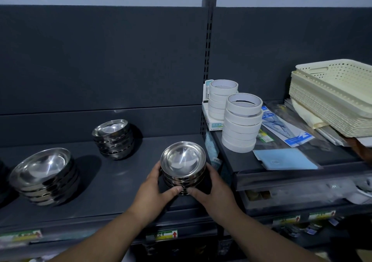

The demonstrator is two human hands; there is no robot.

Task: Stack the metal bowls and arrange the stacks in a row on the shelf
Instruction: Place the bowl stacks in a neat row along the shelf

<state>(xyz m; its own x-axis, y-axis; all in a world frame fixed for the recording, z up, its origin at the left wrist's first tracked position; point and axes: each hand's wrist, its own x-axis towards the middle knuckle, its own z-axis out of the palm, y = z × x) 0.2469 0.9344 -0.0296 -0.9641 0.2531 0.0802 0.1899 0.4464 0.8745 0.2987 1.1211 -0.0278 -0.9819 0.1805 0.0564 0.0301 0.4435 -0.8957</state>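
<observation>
Head-worn view, forward and down, near shelf [120, 183]

bare shelf [112, 183] between bowl stacks [113, 138], upright post [207, 70] rightward

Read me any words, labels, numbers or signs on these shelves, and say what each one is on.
No word or number is legible.
White cardboard box behind the white tape rolls: teal characters, too blurred to read.
Green and white shelf-edge tag below the held stack of metal bowls: red upward arrow; print blurred.
Blue and white flat packet: print too small.
</observation>
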